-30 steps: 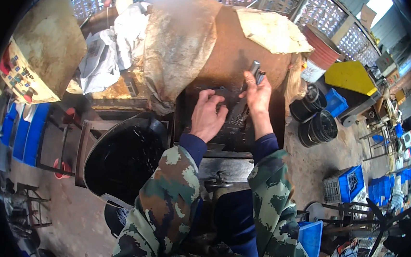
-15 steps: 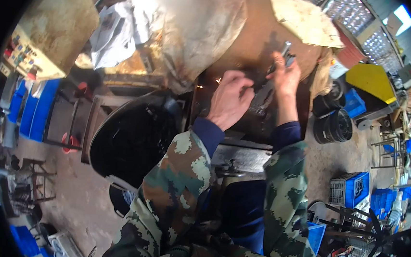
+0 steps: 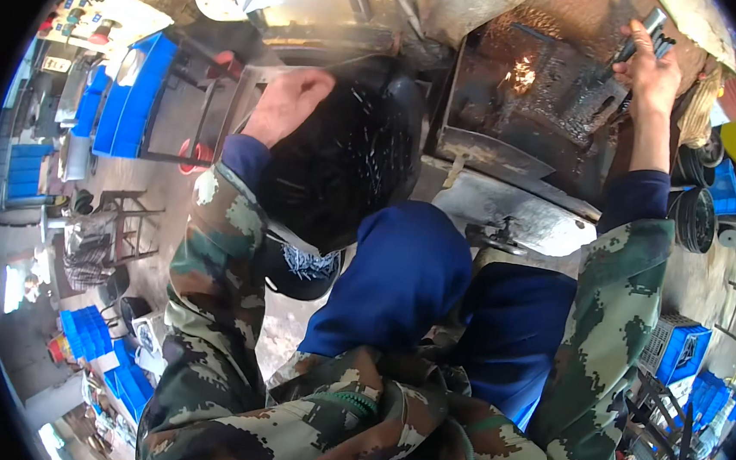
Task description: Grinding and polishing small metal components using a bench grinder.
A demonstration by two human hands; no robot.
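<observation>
My left hand [image 3: 290, 104] is at the far-left part of a large black basin [image 3: 339, 158], its fingers curled in; whatever they might hold is hidden. Pale streaks of small pieces show inside the basin. My right hand [image 3: 651, 75] is closed around a grey metal tool [image 3: 654, 24] with a rod-like end, at the far right of a dark, wet-looking metal work tray [image 3: 500, 145]. Bright orange sparks or glints [image 3: 521, 73] show over the middle of that tray.
A smaller black container [image 3: 306, 273] full of thin metal pieces is below the basin. Blue bins [image 3: 132, 99] stand on the left, beside a control panel [image 3: 91, 14] with buttons. On the right are black round tubs [image 3: 693, 217] and a blue crate [image 3: 684, 352].
My left hand has gone from over the work tray leftward to the black basin. My right hand still grips the metal tool. The whole view has shifted, bringing my knees in.
</observation>
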